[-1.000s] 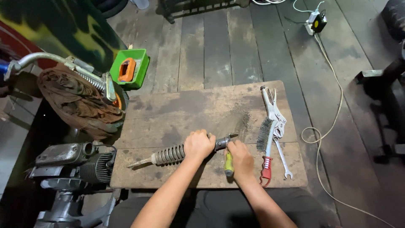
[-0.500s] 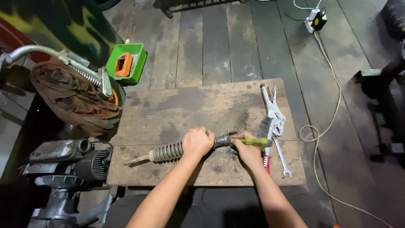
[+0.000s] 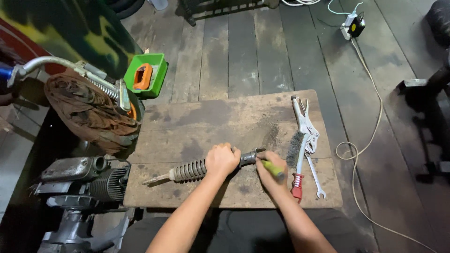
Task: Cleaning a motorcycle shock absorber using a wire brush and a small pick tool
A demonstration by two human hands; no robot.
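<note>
A floor of dark, worn wooden planks [image 3: 243,56] fills the view, and on it lies a stained rectangular wooden board [image 3: 220,122] that serves as the work surface. To the left of the board stands a grey metal engine with cooling fins [image 3: 89,180], and above it a round rusty-brown disc draped with a dirty cloth [image 3: 89,110], crossed by a chrome lever with a coil spring [image 3: 93,79]. A green square plastic tray holding an orange part [image 3: 146,75] sits on the planks just beyond the board's far left corner. A pale cable [image 3: 370,136] runs down the right side of the floor from a white power adapter [image 3: 351,26]. Near the board's front edge lies a long grey metal shock absorber with a coiled spring section [image 3: 187,171], set roughly left to right. The left hand [image 3: 222,160] is wrapped tightly around its middle, fingers closed over the body. The right hand [image 3: 271,169] grips a yellow-green handled tool [image 3: 273,168], fingers curled closed on it, at the shock absorber's right end. Just right of that hand lie a wire brush with a red handle [image 3: 296,159], silver locking pliers [image 3: 305,124] and a small open-ended spanner [image 3: 316,180].
</note>
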